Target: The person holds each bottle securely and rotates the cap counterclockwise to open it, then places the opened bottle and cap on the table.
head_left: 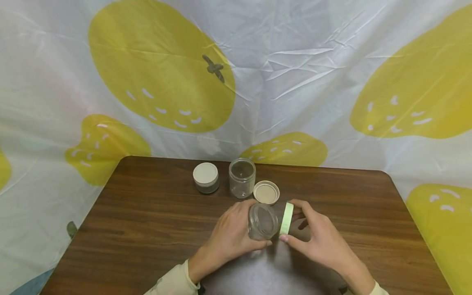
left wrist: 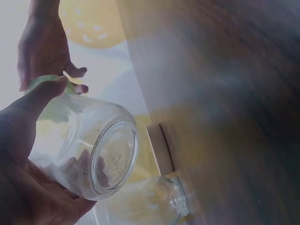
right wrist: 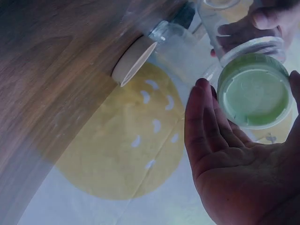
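Observation:
A clear jar [head_left: 262,221] lies tilted in my left hand [head_left: 231,232], its threaded mouth facing right. In the left wrist view, that hand's thumb and fingers curl round the jar [left wrist: 84,145], with the jar's base towards the camera. My right hand [head_left: 320,234] pinches a light green lid [head_left: 287,218] by its edge, between thumb and fingertips. The lid stands on edge just right of the jar's mouth, with a narrow gap in the head view. The right wrist view shows the round face of the lid [right wrist: 255,96].
Behind the hands stands another clear jar [head_left: 242,180], uncovered. Beside it on the wooden table [head_left: 147,229] lies a cream lid [head_left: 266,192], inner side up. A small jar with a white lid [head_left: 205,173] stands further left. A lemon-patterned cloth [head_left: 291,98] hangs along the back edge.

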`<state>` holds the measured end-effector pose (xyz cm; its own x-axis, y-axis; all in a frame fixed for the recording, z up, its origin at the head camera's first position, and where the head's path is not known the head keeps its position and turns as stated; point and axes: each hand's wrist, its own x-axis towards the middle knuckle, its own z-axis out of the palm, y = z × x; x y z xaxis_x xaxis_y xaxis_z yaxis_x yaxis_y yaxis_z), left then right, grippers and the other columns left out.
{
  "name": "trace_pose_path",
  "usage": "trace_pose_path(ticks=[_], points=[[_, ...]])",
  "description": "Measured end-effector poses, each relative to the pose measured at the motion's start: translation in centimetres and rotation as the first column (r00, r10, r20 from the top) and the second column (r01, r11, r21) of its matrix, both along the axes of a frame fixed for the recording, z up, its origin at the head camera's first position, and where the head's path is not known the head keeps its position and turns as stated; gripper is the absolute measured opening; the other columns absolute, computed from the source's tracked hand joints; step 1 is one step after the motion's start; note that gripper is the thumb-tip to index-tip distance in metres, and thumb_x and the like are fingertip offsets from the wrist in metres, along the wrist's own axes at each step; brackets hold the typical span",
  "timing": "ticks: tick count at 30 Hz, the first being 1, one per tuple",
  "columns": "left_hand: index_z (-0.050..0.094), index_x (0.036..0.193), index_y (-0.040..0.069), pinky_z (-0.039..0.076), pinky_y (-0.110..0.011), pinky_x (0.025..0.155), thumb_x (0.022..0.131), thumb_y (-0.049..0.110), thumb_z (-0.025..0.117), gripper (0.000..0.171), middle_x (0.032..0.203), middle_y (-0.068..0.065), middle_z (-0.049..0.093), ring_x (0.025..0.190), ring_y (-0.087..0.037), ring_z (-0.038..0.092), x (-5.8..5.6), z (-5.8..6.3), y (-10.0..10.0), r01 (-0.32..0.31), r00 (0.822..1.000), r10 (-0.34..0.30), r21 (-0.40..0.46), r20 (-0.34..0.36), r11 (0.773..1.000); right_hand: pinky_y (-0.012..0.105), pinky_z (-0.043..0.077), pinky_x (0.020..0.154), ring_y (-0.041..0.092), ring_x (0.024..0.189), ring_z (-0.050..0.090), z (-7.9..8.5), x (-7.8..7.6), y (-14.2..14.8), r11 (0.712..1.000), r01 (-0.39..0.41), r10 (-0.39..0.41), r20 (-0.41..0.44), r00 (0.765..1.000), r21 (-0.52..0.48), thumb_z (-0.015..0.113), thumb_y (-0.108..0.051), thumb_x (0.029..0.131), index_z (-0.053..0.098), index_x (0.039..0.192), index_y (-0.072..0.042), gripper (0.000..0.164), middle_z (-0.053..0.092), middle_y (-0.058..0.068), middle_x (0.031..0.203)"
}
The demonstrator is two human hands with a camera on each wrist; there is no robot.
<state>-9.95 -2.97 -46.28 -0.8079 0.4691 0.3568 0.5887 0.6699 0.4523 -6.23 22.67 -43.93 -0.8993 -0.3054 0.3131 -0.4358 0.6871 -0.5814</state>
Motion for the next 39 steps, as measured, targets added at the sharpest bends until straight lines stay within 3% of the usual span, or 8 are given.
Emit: trace_pose_path(ticks=[6,13,18,21,25,28,34,39], points=[[0.052,0.143,0.01,0.06,-0.036,0.099,0.061,0.053,0.099,0.104,0.128,-0.003,0.069,0.114,-0.017,0.069,0.1,0.2,0.6,-0.023,0.999,0.018,0.106,0.049,0.994,0.029,0.06,0.08,0.004,0.092,0.064,-0.5,0.0,0.7,1.0,0.0,0.0,-0.003,1.0,-0.013,0.093,-0.029,0.081,0.048,0.146,-0.011,0.081,0.068,-0.01,0.111],[0.052,0.142,0.012,0.06,-0.039,0.097,0.061,0.044,0.101,0.1,0.127,-0.006,0.071,0.112,-0.022,0.072,-0.4,0.0,1.0,-0.039,0.991,0.005,0.257,0.131,0.966,0.033,0.06,0.083,0.009,0.093,0.069,-0.6,-0.1,1.3,1.0,0.019,-0.019,0.014,1.0,-0.001,0.092,-0.026,0.081,0.045,0.147,-0.011,0.082,0.067,-0.008,0.115],[0.051,0.142,0.015,0.059,-0.041,0.1,0.062,0.041,0.101,0.098,0.129,-0.006,0.071,0.116,-0.024,0.072,-0.5,-0.3,1.3,-0.055,0.981,-0.007,0.31,0.196,0.949,0.036,0.062,0.087,0.009,0.1,0.07,-1.0,0.0,1.4,1.0,0.002,-0.002,0.02,1.0,0.002,0.092,-0.019,0.079,0.043,0.147,-0.009,0.084,0.067,-0.009,0.112],[0.05,0.143,0.014,0.058,-0.042,0.101,0.062,0.039,0.102,0.1,0.129,-0.007,0.071,0.118,-0.023,0.07,-0.6,-0.4,1.7,-0.076,0.974,-0.001,0.334,0.225,0.94,0.043,0.06,0.092,0.015,0.109,0.069,-1.2,0.0,1.5,0.999,0.03,-0.03,0.004,1.0,0.024,0.093,-0.018,0.075,0.043,0.145,-0.007,0.087,0.069,-0.003,0.119],[0.048,0.143,0.013,0.058,-0.042,0.101,0.062,0.04,0.102,0.101,0.129,-0.01,0.071,0.119,-0.025,0.07,-1.0,-0.4,2.5,-0.098,0.966,-0.001,0.373,0.258,0.923,0.039,0.056,0.098,0.019,0.117,0.066,-1.3,-0.1,1.8,0.997,0.056,-0.055,-0.026,0.998,0.045,0.095,-0.017,0.072,0.043,0.141,-0.003,0.087,0.066,0.005,0.13],[0.047,0.144,0.013,0.059,-0.041,0.1,0.064,0.041,0.101,0.1,0.13,-0.012,0.071,0.117,-0.028,0.071,-1.5,-0.4,3.1,-0.089,0.965,-0.019,0.394,0.262,0.915,0.033,0.055,0.099,0.019,0.116,0.067,-1.3,-0.2,2.0,0.997,0.065,-0.064,-0.028,0.998,0.036,0.095,-0.015,0.072,0.043,0.139,-0.002,0.085,0.066,0.004,0.128],[0.045,0.145,0.014,0.058,-0.037,0.099,0.068,0.047,0.098,0.099,0.131,-0.008,0.07,0.117,-0.027,0.071,-2.6,-1.0,3.9,-0.053,0.972,-0.043,0.394,0.229,0.918,0.05,0.057,0.091,0.029,0.112,0.07,-1.3,-0.3,2.2,0.987,0.157,-0.156,-0.008,0.988,0.038,0.094,-0.019,0.076,0.041,0.139,0.0,0.084,0.069,0.011,0.122],[0.043,0.148,0.014,0.056,-0.041,0.101,0.07,0.05,0.096,0.101,0.133,-0.005,0.069,0.121,-0.025,0.069,-3.5,-1.4,4.5,-0.059,0.966,-0.051,0.405,0.254,0.912,0.056,0.06,0.086,0.037,0.103,0.074,-1.2,-0.5,2.6,0.962,0.266,-0.269,0.061,0.961,0.053,0.09,-0.03,0.083,0.04,0.14,0.003,0.083,0.07,0.022,0.118]])
